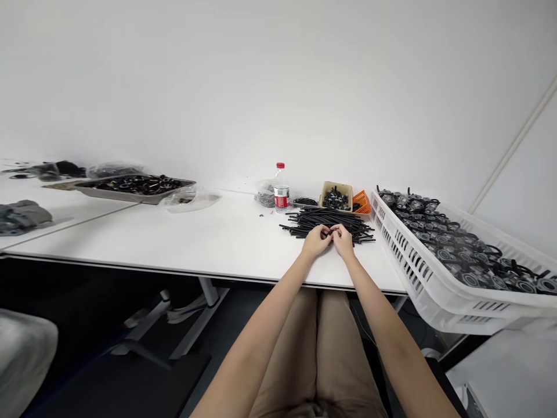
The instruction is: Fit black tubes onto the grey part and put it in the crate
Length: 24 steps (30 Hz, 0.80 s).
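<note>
A pile of thin black tubes (311, 217) lies across the table in front of me. My left hand (317, 240) is at the near edge of this pile, fingers curled and closed. Close beside it, my right hand (343, 239) is closed too, and the fingertips of both hands nearly meet. Between them they pinch a small black piece that looks like one of the tubes; its ends are hidden by my fingers.
Behind the pile stand a bottle with a red cap (281, 194), a beige bin of small dark parts (325, 187) and an orange basket (364, 201). A white crate (418, 284) of grey-black parts is at the right. Leftward lie a grey tray (152, 199) and plastic bags (191, 200).
</note>
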Each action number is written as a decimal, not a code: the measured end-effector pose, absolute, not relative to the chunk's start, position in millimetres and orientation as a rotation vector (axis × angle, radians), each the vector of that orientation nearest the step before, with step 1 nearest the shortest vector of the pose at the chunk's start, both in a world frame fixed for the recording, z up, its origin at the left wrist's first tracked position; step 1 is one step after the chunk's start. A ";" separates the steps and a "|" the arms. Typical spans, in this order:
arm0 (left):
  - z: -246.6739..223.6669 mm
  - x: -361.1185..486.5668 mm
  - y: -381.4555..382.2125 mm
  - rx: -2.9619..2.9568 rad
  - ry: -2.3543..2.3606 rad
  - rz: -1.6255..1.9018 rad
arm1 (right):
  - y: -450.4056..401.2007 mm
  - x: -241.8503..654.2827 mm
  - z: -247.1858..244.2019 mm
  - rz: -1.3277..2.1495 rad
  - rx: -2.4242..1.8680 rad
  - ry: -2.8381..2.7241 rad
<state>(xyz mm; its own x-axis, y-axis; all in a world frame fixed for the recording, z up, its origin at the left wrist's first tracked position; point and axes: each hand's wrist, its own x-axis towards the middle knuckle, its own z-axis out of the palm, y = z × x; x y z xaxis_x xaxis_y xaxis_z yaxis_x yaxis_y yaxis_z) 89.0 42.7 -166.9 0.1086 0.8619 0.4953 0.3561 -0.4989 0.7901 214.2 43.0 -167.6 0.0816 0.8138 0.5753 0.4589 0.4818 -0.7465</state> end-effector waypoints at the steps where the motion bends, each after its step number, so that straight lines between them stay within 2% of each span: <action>1: -167.6 89.0 43.4 1.907 1.176 1.388 | 43.6 214.2 -168.1 0.381 -1.138 -1.552; 24: -168.4 88.8 45.0 1.892 1.142 1.426 | 41.5 212.2 -167.2 0.457 -1.041 -1.577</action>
